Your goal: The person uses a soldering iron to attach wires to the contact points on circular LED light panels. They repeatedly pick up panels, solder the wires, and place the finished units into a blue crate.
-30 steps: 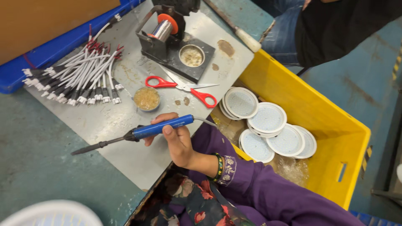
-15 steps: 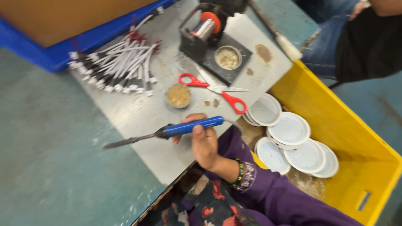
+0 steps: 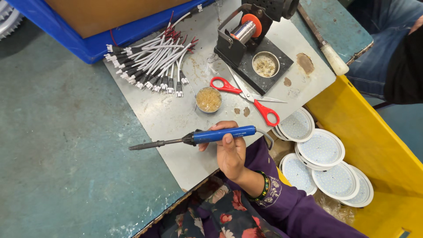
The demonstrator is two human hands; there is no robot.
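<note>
My right hand (image 3: 230, 152) is wrapped around the blue handle of the soldering iron (image 3: 194, 138), fingers closed on it, thumb over the top. The iron lies roughly level, dark tip pointing left, out past the edge of the grey metal sheet (image 3: 176, 119) and over the teal table (image 3: 66, 150). My left hand is out of view.

On the sheet just above my hand: a small round tin of yellowish flux (image 3: 208, 99), and red-handled scissors (image 3: 246, 94) just right of it. Further up, the black iron stand (image 3: 251, 48) with its orange-capped coil and cleaning cup. Upper left, a bundle of white wires with connectors (image 3: 152, 64) beside the blue tray (image 3: 114, 37). To my right, the yellow bin (image 3: 374, 145) holds stacked round white LED discs (image 3: 324, 152).
</note>
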